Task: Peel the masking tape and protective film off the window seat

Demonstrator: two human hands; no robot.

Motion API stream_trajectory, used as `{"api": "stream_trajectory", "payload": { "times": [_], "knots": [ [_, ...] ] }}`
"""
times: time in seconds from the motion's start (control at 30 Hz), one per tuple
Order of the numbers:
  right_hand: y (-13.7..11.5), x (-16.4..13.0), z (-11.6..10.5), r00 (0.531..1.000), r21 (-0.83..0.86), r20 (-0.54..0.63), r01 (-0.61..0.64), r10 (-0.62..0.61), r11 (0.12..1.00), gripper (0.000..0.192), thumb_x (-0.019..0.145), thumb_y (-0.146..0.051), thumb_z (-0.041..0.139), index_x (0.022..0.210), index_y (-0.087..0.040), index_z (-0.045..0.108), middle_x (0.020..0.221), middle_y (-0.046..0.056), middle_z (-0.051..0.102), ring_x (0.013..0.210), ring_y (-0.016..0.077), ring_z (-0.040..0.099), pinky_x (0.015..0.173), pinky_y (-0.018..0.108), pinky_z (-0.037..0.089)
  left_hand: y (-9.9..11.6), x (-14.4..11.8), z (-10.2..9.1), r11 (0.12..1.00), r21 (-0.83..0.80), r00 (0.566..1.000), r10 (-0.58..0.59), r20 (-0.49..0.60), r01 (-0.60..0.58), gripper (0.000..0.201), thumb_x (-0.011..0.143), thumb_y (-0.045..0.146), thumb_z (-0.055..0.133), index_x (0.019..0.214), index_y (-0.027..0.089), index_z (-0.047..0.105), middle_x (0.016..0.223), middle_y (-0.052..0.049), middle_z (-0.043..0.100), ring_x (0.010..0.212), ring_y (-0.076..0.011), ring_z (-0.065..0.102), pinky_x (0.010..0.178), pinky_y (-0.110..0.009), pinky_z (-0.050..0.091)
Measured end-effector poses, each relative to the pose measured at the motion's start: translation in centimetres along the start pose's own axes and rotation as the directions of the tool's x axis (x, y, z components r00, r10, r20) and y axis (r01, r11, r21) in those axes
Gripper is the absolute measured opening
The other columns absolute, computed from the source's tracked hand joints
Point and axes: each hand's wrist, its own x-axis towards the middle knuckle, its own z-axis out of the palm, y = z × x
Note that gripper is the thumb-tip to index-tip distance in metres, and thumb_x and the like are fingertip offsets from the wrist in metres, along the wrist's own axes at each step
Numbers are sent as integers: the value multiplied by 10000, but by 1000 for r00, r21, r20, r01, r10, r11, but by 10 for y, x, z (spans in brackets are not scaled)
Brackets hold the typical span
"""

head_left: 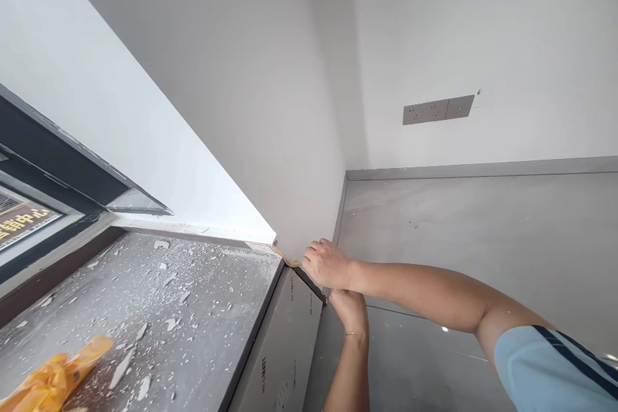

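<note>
Two hands meet at the grey stone sill's [159, 309] corner: right hand [328, 264] is pinched on thin yellow tape strip [284, 257], stretched leftward along the wall; left hand [351, 309], just below, grip seemingly hidden.

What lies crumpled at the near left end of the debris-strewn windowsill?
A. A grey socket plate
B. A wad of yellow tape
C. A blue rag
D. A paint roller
B: a crumpled wad of yellow tape lies on the windowsill among white flakes.
</note>
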Motion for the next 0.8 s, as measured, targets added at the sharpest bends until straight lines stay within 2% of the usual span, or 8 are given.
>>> {"api": "stream_trajectory", "payload": {
  "times": [0.1,0.17,0.3,0.43,0.53,0.67,0.73,0.8],
  "knots": [
    [5,0,1,1000,14,-5,-11,12,1000,182,778,-99,378,737,-138,550,697,68,526,678,166,433,574,291,258,5,-4,0,1000,14,999,11,38,-12,270,697,96,465,437,141,527,484,-84,583,428,-106,387,461,-267,270],
    [10,-1,3,999,24,-17,-31,32,999,175,766,-97,383,738,-141,550,701,63,530,675,163,433,572,290,252,10,-6,-1,999,12,998,31,49,-32,274,672,82,441,418,138,528,488,-111,598,429,-110,367,465,-274,254],
    [17,-4,3,998,41,-35,-55,56,998,172,760,-112,386,733,-142,553,702,58,533,664,158,434,560,286,240,16,-8,-3,997,-32,996,78,52,-76,242,686,161,455,465,143,551,478,-77,594,450,-112,379,477,-255,277],
    [22,-5,-1,997,48,-60,-51,54,998,167,763,-143,399,729,-140,563,687,59,534,653,155,433,558,287,239,18,-10,-5,982,-167,994,94,59,-83,231,680,223,495,461,166,540,445,-40,558,433,-120,390,475,-247,290],
    [28,-7,-7,996,47,-73,-52,55,998,170,761,-153,404,713,-142,567,675,54,535,634,149,427,558,285,238,23,-12,-9,974,-215,990,99,104,-74,239,721,303,502,530,181,578,484,-41,575,442,-127,417,483,-247,292],
    [41,-11,-18,992,60,-95,-82,87,995,176,756,-150,409,677,-143,567,650,44,527,614,137,411,559,276,238,34,-17,-15,973,-219,969,119,218,-70,328,800,420,412,637,209,604,580,-42,623,488,-130,464,496,-247,301],
    [46,-12,-24,989,74,-109,-94,102,993,177,751,-148,412,660,-147,564,636,37,519,607,132,401,557,270,236,37,-19,-17,953,-302,952,119,281,-30,358,807,461,389,693,210,618,643,-39,642,569,-139,529,544,-241,349],
    [50,-13,-29,987,91,-115,-100,110,991,176,743,-143,416,639,-151,557,615,27,507,594,126,388,550,263,232,36,-20,-17,904,-421,939,82,335,71,390,792,502,396,771,195,636,723,-49,659,680,-155,583,629,-249,405]
  ]
}}
